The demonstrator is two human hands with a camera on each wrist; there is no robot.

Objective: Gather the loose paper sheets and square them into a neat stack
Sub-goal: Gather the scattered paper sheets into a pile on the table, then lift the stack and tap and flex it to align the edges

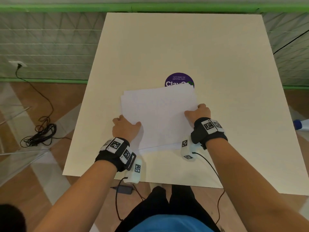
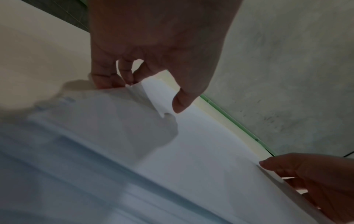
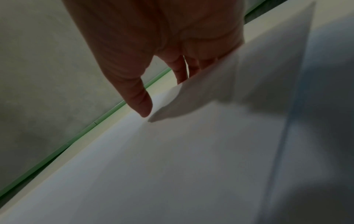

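Note:
Several white paper sheets (image 1: pixel 158 114) lie in a loose pile at the middle of the cream table (image 1: pixel 217 64), their far and left edges slightly fanned. My left hand (image 1: pixel 125 127) holds the pile's left edge, thumb on top and fingers curled under the lifted edge (image 2: pixel 134 91). My right hand (image 1: pixel 198 113) holds the right edge the same way, thumb (image 3: pixel 141 104) over the sheets (image 3: pixel 191 151) and fingers beneath. The left wrist view shows the paper (image 2: pixel 191 144) raised a little off the table between both hands.
A round purple sticker (image 1: pixel 179 79) on the table is partly covered by the pile's far edge. A blue and white bottle (image 1: pixel 301 124) shows at the right edge. Black cables (image 1: pixel 40 131) lie on the floor at the left. Green tape (image 1: pixel 150 7) lines the far floor.

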